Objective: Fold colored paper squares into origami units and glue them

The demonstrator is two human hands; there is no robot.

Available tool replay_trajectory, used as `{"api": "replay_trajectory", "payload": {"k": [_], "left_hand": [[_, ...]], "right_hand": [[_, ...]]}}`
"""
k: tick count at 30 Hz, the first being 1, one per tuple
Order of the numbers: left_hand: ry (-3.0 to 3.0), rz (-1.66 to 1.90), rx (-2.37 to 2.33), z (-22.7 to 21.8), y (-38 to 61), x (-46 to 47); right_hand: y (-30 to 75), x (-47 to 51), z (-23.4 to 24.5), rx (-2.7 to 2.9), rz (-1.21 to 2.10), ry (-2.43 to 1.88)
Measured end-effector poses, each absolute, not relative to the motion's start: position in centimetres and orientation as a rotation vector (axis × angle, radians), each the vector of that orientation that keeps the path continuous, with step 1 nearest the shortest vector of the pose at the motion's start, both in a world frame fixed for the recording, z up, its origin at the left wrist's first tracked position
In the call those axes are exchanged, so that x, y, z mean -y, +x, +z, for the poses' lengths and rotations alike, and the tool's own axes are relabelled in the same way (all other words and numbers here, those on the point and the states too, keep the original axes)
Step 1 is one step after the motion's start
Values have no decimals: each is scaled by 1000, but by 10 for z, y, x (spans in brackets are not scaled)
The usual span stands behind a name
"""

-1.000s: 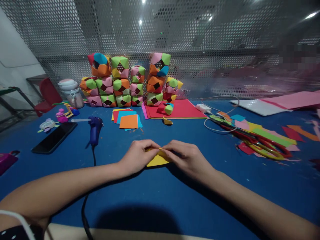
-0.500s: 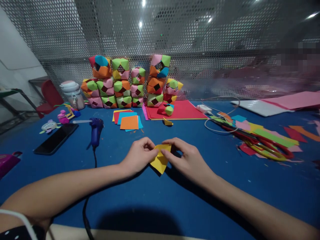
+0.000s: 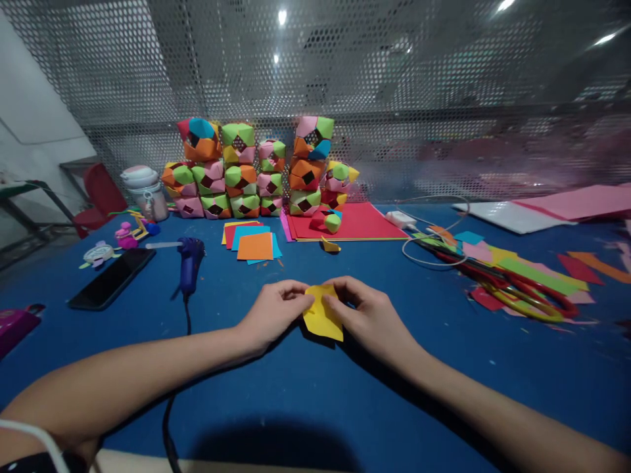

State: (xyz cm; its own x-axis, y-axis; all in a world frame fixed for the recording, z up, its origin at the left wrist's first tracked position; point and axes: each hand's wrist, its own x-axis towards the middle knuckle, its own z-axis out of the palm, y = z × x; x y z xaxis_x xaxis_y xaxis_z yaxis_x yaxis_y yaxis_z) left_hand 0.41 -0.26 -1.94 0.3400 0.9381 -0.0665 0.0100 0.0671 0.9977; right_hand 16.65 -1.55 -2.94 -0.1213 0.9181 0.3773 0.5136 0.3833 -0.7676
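Both hands pinch the yellow paper (image 3: 323, 315) between them, left hand (image 3: 273, 312) and right hand (image 3: 372, 318) gripping its upper edges just above the bench (image 3: 315, 394). It looks like a fold in progress. The next crease calls for aligned edges and firm pressing.

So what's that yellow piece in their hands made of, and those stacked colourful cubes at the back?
The yellow piece, pinched between the left hand and right hand, looks like thin matte paper: it holds sharp creases and flat folded flaps. The stacked cubes seem to be the same kind of coloured paper, folded into interlocking panels; no gloss shows. Whether glue holds them can't be told.
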Motion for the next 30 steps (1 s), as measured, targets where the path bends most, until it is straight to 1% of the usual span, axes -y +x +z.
{"api": "replay_trajectory", "payload": {"k": [6,19,30], "left_hand": [[1352,858,-1017,-22,2,3],[1343,864,-1076,-19,3,4],[1582,800,-1091,-22,3,6]], "right_hand": [[167,14,-28,1803,512,-1204],[166,17,-26,1828,509,-1185],[166,18,-23,1932,564,-1042]]}}
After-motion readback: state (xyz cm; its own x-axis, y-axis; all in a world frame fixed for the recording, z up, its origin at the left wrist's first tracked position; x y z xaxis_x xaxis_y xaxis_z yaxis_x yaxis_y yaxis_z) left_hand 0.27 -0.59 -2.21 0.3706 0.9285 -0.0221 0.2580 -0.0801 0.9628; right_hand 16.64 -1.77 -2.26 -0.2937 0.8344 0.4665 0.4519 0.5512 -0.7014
